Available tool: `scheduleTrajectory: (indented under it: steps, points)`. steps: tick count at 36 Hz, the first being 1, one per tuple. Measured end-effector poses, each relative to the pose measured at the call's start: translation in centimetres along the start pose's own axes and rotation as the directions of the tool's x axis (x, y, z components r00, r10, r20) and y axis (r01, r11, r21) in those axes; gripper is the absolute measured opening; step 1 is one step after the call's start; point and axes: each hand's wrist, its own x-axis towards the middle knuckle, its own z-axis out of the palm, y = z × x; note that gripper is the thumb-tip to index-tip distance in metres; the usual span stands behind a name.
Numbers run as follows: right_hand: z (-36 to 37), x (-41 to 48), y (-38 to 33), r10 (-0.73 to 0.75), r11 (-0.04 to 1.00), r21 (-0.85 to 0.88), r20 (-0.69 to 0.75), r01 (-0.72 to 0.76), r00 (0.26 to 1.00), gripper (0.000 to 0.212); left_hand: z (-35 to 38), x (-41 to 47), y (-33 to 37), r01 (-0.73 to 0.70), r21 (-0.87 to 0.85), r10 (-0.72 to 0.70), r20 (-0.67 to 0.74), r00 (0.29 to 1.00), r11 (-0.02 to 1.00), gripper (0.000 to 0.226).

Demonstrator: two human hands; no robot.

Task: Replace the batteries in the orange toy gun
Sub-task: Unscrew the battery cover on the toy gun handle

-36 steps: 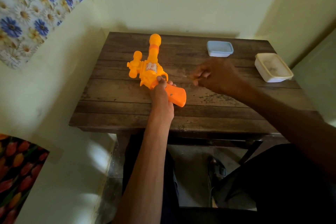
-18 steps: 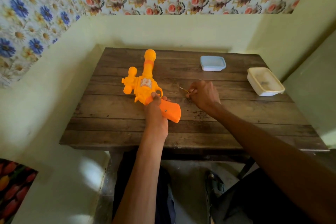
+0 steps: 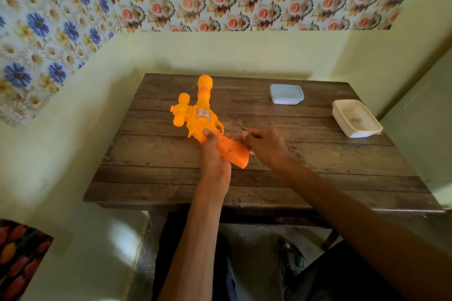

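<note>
Lidded blue plastic box [image 3: 286, 93]: contents hidden; cream plastic tub [image 3: 355, 117] shows blurred specks. Left grip [image 3: 215, 154] clasps the orange toy gun [image 3: 203, 115]; right grip [image 3: 265, 145] pinches a blurry thin rod [image 3: 244, 127].

The room is softly lit, with no hard shadows. Two pale spots of light sit low on the yellow wall [image 3: 122, 234]. It is dark under the table [image 3: 318, 178]. The orange toy gun [image 3: 203, 115] looks bright and clear. The flower wallpaper [image 3: 36, 32] is blurry, and straight lines bend near the edges.
</note>
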Motion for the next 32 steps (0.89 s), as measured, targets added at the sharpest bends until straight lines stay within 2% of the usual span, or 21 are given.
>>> scheduleTrajectory:
  steps: [4, 6, 8, 9, 11, 14, 18, 22, 29, 32]
  points:
    - [1.2, -1.0, -0.6, 0.01, 0.998, 0.061, -0.081, -0.005, 0.997, 0.029, 0.4, -1.0, 0.1, -0.002, 0.02, 0.0, 0.086, 0.996, 1.0, 0.032]
    - [1.8, -1.2, -0.7, 0.052, 0.994, 0.097, -0.117, -0.041, 0.992, 0.031, 0.6, -1.3, 0.2, -0.059, 0.095, 0.046, 0.137, 0.989, 0.994, 0.034]
    - [2.3, -1.1, -0.9, 0.168, 0.964, 0.226, -0.105, -0.141, 0.98, 0.024, 0.8, -1.4, 0.2, -0.156, 0.241, 0.116, 0.173, 0.978, 0.958, 0.045]
    - [2.5, -0.9, -0.9, 0.247, 0.924, 0.321, -0.078, -0.211, 0.966, 0.023, 0.9, -1.4, 0.2, -0.212, 0.333, 0.161, 0.174, 0.971, 0.919, 0.05]
    - [2.8, -0.6, -0.9, 0.393, 0.778, 0.523, 0.026, -0.347, 0.919, 0.023, 0.8, -1.6, -0.1, -0.309, 0.48, 0.248, 0.187, 0.951, 0.821, 0.057]
    - [3.1, -0.4, -1.3, 0.454, 0.602, 0.672, 0.157, -0.431, 0.877, 0.014, 0.8, -2.0, -0.4, -0.359, 0.549, 0.304, 0.192, 0.933, 0.755, 0.058]
    - [3.2, -0.3, -1.2, 0.482, 0.524, 0.716, 0.197, -0.461, 0.854, 0.018, 0.8, -2.0, -0.4, -0.366, 0.628, 0.33, 0.179, 0.927, 0.687, 0.063]
    - [3.1, -0.6, -0.9, 0.533, 0.452, 0.739, 0.225, -0.5, 0.815, 0.019, 1.0, -2.3, -0.5, -0.391, 0.718, 0.367, 0.201, 0.908, 0.576, 0.065]
    - [2.9, -1.1, -1.2, 0.55, 0.393, 0.757, 0.262, -0.522, 0.793, 0.022, 0.8, -2.5, -0.3, -0.421, 0.75, 0.408, 0.219, 0.886, 0.51, 0.066]
    - [2.8, -1.3, -1.5, 0.523, 0.368, 0.742, 0.333, -0.56, 0.785, 0.022, 0.9, -2.4, -0.2, -0.427, 0.752, 0.418, 0.222, 0.881, 0.501, 0.066]
